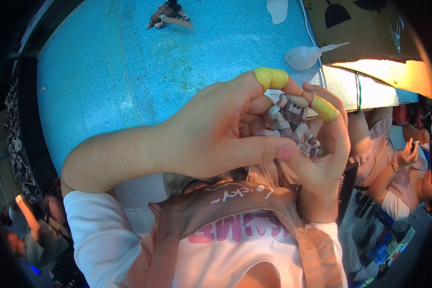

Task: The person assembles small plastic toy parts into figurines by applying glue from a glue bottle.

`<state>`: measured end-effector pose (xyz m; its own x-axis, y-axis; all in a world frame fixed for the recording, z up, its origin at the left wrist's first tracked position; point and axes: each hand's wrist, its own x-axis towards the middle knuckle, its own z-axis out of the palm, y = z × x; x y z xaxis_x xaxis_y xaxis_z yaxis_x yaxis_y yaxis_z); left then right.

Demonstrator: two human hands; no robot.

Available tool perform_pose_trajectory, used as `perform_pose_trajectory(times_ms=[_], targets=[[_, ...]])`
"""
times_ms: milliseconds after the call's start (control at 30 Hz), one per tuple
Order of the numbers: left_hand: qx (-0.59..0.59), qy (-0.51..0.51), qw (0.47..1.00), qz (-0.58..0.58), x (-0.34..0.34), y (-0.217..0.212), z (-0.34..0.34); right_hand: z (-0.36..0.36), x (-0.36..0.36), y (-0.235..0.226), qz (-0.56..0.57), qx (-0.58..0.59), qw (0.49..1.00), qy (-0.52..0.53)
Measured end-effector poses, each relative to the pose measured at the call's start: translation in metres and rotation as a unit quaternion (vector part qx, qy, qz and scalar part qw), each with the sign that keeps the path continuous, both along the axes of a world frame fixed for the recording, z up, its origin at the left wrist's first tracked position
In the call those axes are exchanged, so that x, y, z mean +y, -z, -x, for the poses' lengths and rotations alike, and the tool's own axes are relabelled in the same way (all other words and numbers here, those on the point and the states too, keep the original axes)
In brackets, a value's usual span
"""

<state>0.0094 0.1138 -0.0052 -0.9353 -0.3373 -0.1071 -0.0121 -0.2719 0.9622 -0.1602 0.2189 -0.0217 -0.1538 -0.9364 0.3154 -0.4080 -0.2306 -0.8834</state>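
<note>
Between both hands, in front of my chest, is a small painted figurine (293, 115) in white, brown and grey. My left hand (216, 125) closes on it from the left, its thumb laid along the lower side and its index finger, wrapped in yellow tape, arched over the top. From the right my right hand (333, 144) cups the same figurine, with yellow tape on one finger too. The fingers hide part of the figurine. Another small brown figurine (167, 14), with a flat blade-like piece, lies at the far side of the blue tabletop (105, 91).
A white squeeze bottle (302, 57) with a thin nozzle lies at the right, beside a white cable (308, 24). Behind it stands a cardboard box (365, 33) near a bright light. A white scrap (277, 9) lies at the far edge. Other people sit right and lower left.
</note>
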Motion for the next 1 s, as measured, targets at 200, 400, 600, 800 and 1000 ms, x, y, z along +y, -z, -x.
perform_pose_trajectory(times_ms=[200,400,600,800,1000], targets=[[0.062,-0.017,0.998,-0.008,0.003,0.008,0.002,-0.003,0.001,0.003,0.009,-0.018,1.000,0.007],[-0.013,0.014,0.995,0.102,-0.004,-0.005,-0.003,-0.014,0.000,-0.007,-0.023,-0.213,0.976,0.038],[-0.010,-0.026,0.997,0.076,-0.001,-0.003,-0.003,-0.010,0.002,0.000,-0.062,-0.279,0.958,-0.024],[-0.010,-0.015,0.998,0.065,-0.006,-0.011,-0.007,0.006,-0.012,0.017,0.016,-0.084,0.986,0.146],[0.009,-0.020,0.998,0.064,-0.005,-0.014,-0.005,0.005,-0.009,0.021,-0.048,-0.022,0.995,0.090]])
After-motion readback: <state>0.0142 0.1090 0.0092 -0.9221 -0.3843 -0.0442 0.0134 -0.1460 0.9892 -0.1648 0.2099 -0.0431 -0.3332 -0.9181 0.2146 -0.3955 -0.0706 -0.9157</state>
